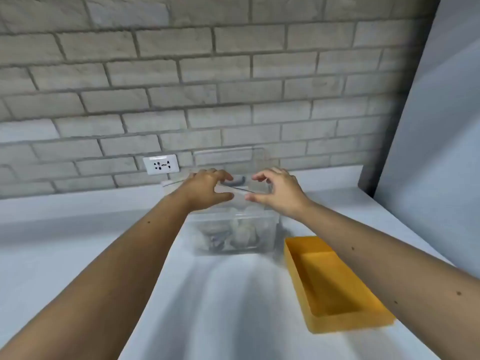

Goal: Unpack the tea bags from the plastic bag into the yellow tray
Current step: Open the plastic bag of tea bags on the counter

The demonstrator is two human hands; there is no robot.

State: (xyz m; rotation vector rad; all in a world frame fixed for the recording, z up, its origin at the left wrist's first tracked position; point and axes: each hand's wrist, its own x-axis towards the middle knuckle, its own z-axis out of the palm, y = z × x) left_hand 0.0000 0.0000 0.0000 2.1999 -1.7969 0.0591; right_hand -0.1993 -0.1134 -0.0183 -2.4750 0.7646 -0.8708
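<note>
Where the fingers [220, 175] curl, the plastic bag [233, 224] stands on the table [65, 242] just beneath them, tea bags [241, 233] slumped inside. Left hand [207, 188] and right hand [278, 190] flank its seal — gripping or only touching, cannot tell. Likely light, limp, slippery — take the top edge.

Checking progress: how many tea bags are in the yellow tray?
0. The yellow tray holds none; pale lumps, too blurred to count, lie inside the plastic bag.

Tea bags [242, 233] blur inside the plastic bag [268, 227]; whether left hand [207, 189] or right hand [279, 194] pinches it is unclear
</note>
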